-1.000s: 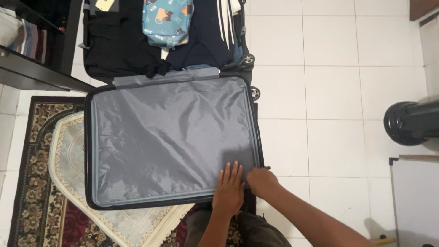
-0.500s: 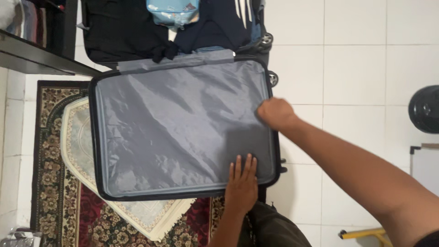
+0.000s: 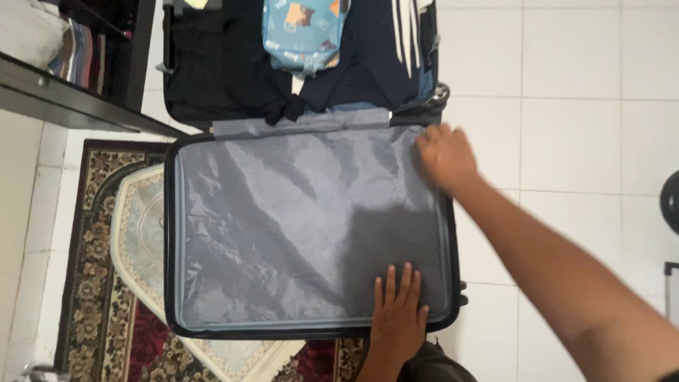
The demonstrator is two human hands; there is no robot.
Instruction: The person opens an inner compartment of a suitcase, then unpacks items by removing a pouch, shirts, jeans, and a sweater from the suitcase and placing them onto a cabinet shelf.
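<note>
Both arms are bare from hand to forearm, with no sleeve, watch or ring showing. The left hand (image 3: pixel 399 315) and right hand (image 3: pixel 445 157) are ungloved. Dark olive trousers cover the lap.

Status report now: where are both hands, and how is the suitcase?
Left hand flat on grey liner, near corner. Right hand at the suitcase's far right edge, grip unclear. Other half packed: dark clothes, blue pouch. Nothing blocking.
</note>
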